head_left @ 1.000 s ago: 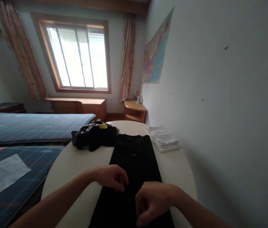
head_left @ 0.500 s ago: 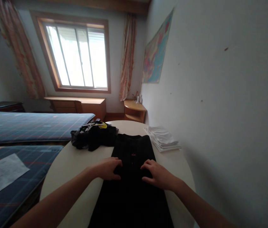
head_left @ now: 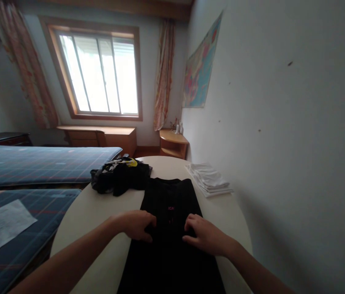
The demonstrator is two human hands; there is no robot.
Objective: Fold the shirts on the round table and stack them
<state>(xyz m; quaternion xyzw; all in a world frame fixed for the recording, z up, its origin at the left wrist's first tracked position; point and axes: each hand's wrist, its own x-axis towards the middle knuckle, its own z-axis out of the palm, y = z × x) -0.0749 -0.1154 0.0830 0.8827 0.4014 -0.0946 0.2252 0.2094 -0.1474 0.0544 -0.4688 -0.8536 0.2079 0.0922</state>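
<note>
A black shirt (head_left: 172, 261) lies lengthwise on a round, cream-coloured table (head_left: 99, 228), its collar end away from me and small reddish lettering on its chest. My left hand (head_left: 138, 225) is on the shirt's left side, fingers and thumb curled around a bit of the cloth. Opposite it, my right hand (head_left: 204, 233) grips the right side in the same way. Dark cloth hides exactly how much fabric each hand pinches. The shirt's near end runs out of view at the bottom.
A heap of dark clothes (head_left: 121, 177) with yellow and white patches lies at the table's far left. Folded white cloth (head_left: 210, 179) is stacked at the far right, near the wall (head_left: 297, 163). Plaid mattresses (head_left: 43, 163) stand to the left, one bearing a paper sheet (head_left: 3, 224).
Both hands have come slightly toward me. The shirt's collar end and lettering have slid the same way with them. The clothes heap and white stack are where they were.
</note>
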